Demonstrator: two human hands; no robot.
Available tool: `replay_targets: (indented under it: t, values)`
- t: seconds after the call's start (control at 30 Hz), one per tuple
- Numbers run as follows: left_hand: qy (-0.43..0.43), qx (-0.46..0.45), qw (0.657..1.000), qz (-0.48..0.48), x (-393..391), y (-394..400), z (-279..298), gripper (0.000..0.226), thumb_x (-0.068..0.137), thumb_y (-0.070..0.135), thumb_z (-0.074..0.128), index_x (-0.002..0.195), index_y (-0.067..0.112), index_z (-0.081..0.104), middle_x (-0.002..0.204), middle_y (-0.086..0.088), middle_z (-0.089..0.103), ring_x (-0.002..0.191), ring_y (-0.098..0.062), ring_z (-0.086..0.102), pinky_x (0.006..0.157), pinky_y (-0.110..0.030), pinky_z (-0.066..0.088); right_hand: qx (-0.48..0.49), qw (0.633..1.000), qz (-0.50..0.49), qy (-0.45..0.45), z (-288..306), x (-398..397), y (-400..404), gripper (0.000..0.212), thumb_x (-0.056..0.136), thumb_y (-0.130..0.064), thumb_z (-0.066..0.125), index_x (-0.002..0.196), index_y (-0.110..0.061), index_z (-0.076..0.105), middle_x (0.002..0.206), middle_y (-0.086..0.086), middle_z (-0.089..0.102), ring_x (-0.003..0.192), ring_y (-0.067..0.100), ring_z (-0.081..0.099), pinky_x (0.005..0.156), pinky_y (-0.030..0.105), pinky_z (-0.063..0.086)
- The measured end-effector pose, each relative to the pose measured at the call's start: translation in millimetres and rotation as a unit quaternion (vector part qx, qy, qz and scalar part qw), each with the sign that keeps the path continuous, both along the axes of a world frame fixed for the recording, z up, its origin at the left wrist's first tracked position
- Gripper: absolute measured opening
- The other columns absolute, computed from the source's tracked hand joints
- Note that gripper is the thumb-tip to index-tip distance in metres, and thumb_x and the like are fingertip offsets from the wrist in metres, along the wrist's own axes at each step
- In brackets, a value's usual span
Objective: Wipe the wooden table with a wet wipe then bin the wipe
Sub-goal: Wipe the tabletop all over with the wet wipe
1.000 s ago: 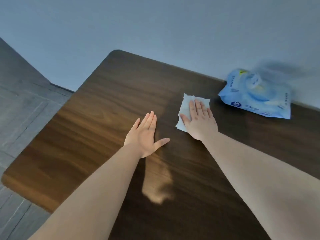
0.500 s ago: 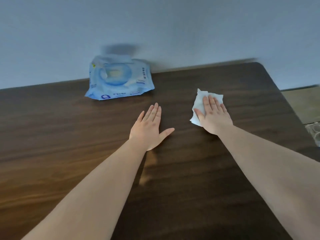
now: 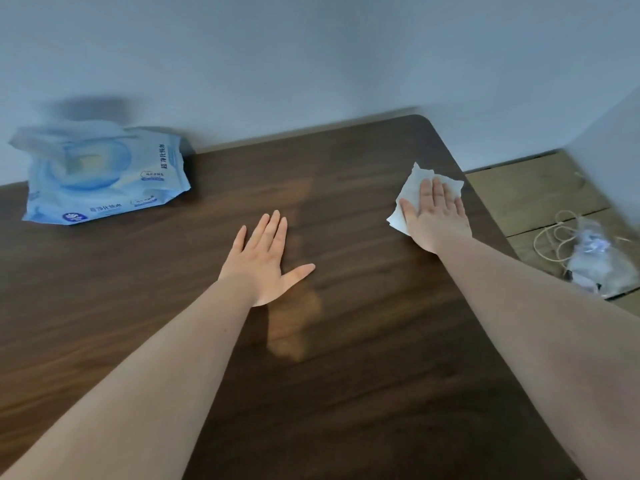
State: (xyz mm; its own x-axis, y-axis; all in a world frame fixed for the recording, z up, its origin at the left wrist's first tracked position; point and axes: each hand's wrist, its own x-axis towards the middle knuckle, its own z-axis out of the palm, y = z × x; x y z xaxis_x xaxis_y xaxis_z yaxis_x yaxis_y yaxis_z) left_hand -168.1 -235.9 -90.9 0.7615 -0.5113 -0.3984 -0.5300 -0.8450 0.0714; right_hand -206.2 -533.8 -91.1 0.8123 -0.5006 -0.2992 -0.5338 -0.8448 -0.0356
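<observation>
A blue wipes pack (image 3: 104,174) lies against the grey wall (image 3: 311,57). A clear bag (image 3: 599,268) with cords (image 3: 554,237) sits on the floor (image 3: 533,192).

Bare forearms, sleeveless; left hand (image 3: 265,261), right hand (image 3: 437,220) ungloved

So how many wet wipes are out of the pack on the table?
1. The wet wipe lies flat under the right hand near the table's far right corner. More may be hidden inside the blue wipe pack at the far left.
</observation>
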Motion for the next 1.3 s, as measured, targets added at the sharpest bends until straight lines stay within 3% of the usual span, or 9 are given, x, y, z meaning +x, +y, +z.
replay_targets:
  t: [0.13, 0.3, 0.6, 0.8, 0.97, 1.17, 1.3]
  values:
    - [0.021, -0.018, 0.999, 0.021, -7, 0, 3, 0.091, 0.083, 0.076, 0.011, 0.148, 0.018, -0.016, 0.157, 0.002, -0.021, 0.143, -0.013, -0.020, 0.117, -0.040, -0.009, 0.006, 1.000, 0.015, 0.023, 4, 1, 22, 0.070, 0.096, -0.055, 0.008, 0.149, -0.013, -0.010, 0.160, 0.009, -0.011, 0.147, 0.022, -0.010, 0.120, 0.040, -0.005]
    - [0.031, -0.056, 0.995, 0.072, -27, 56, 15, 0.085, 0.088, 0.069, 0.020, 0.149, 0.017, -0.011, 0.158, 0.003, -0.016, 0.145, -0.011, -0.015, 0.117, -0.036, -0.005, 0.028, 0.993, 0.117, 0.018, 4, 9, 114, 0.071, 0.096, -0.055, 0.008, 0.149, -0.012, -0.012, 0.159, 0.008, -0.013, 0.147, 0.021, -0.013, 0.119, 0.039, -0.007]
    - [-0.030, 0.014, 0.953, 0.302, -85, 320, 21, 0.092, 0.085, 0.071, 0.020, 0.149, 0.012, -0.008, 0.160, -0.002, -0.011, 0.146, -0.015, -0.010, 0.120, -0.038, 0.001, 0.064, 0.943, 0.327, 0.003, -2, 30, 380, 0.072, 0.095, -0.057, 0.009, 0.150, -0.014, -0.011, 0.159, 0.005, -0.015, 0.147, 0.022, -0.013, 0.119, 0.039, -0.008]
    - [-0.034, 0.032, 0.910, 0.413, -139, 460, 12, 0.107, 0.068, 0.082, 0.004, 0.150, 0.015, -0.009, 0.159, 0.002, -0.014, 0.145, -0.011, -0.013, 0.119, -0.040, -0.001, 0.053, 0.905, 0.421, -0.031, -8, 41, 532, 0.072, 0.096, -0.056, 0.014, 0.151, -0.011, -0.002, 0.161, 0.007, -0.006, 0.147, 0.022, -0.006, 0.120, 0.042, -0.003]
    - [-0.099, 0.002, 0.914, 0.394, -144, 479, -4, 0.104, 0.071, 0.086, -0.001, 0.150, 0.019, -0.007, 0.159, 0.006, -0.011, 0.145, -0.009, -0.012, 0.119, -0.040, -0.003, 0.055, 0.876, 0.477, -0.035, -14, 57, 630, 0.071, 0.096, -0.055, 0.013, 0.150, -0.012, -0.004, 0.161, 0.007, -0.007, 0.147, 0.022, -0.007, 0.119, 0.041, -0.004]
    - [-0.092, -0.048, 0.907, 0.408, -142, 483, -5, 0.102, 0.071, 0.087, 0.003, 0.150, 0.022, -0.005, 0.159, 0.007, -0.010, 0.144, -0.009, -0.014, 0.119, -0.045, -0.005, 0.055, 0.834, 0.546, -0.058, -18, 66, 736, 0.071, 0.096, -0.054, 0.015, 0.151, -0.011, 0.001, 0.161, 0.010, -0.001, 0.148, 0.026, 0.000, 0.119, 0.043, 0.000]
    - [-0.093, -0.064, 0.906, 0.407, -143, 484, -5, 0.101, 0.069, 0.083, -0.001, 0.151, 0.024, -0.001, 0.159, 0.007, -0.008, 0.144, -0.010, -0.015, 0.119, -0.045, -0.006, 0.056, 0.803, 0.592, -0.043, -17, 69, 795, 0.070, 0.096, -0.054, 0.010, 0.151, -0.013, -0.004, 0.160, 0.009, -0.006, 0.148, 0.025, -0.005, 0.119, 0.043, -0.003]
